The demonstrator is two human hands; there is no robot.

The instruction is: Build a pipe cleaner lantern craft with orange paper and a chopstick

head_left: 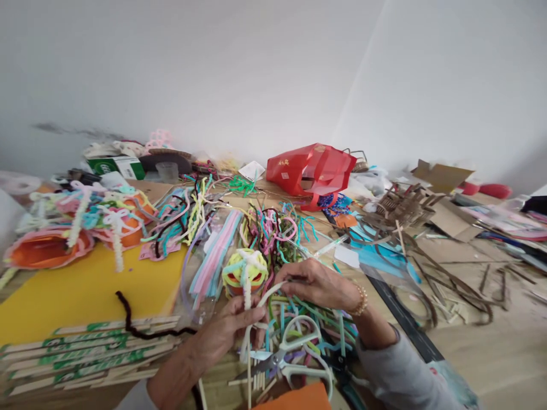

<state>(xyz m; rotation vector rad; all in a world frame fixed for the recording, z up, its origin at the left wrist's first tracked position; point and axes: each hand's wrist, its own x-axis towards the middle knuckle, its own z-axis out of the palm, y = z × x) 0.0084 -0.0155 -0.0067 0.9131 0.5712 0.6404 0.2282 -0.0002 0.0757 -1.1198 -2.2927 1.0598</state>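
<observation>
Fingers (245,319), gripping white pipe cleaner (267,293)

On the wooden table (252,191), scissors (280,359) lie on loose pipe cleaners (307,310) at front, w/ a stack of craft sticks (85,356) to L, resting on edge of a foam sheet (85,296). Pipe-cleaner ball (244,273) is just behind scissors. Pipe-cleaner bows (85,213) sit behind sheet; carrier bag (310,169) at back by wall (213,74). Cardboard scraps (448,279) to R, prob. on a flattened box, hard to tell.
</observation>
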